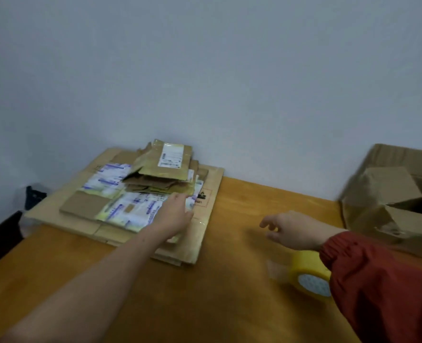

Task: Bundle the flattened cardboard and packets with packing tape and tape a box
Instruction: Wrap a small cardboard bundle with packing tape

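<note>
**Resting left hand on the packet stack, right hand empty over the table**

Head view, blurry w/ motion. Left hand lies on the pile at far left-centre of the wooden table, bare forearm stretched out from the near left corner. Fingers look stretched out fairly flat on a white-and-blue printed packet, nothing pinched as far as the blur shows.

Packets sit fanned on top of the flattened cardboard, the big bottom sheet lying flat against the grey wall. More folded brown pieces are stacked on the pile's far side, topped by a brown packet w/ a white label.

Right hand hovers above bare tabletop, well apart from the pile, to its right. Fingers loosely curled, thumb apart, holding nothing. Red sleeve w/ elastic cuff covers that arm.

Tape roll, yellowish w/ a white core, lies on the table near right, just under the right wrist, partly hidden by the sleeve.

Box stands at the far right edge, flaps up and open, approx. touching the wall. Dark object shows off the table's left side; can't tell what it is.
</note>
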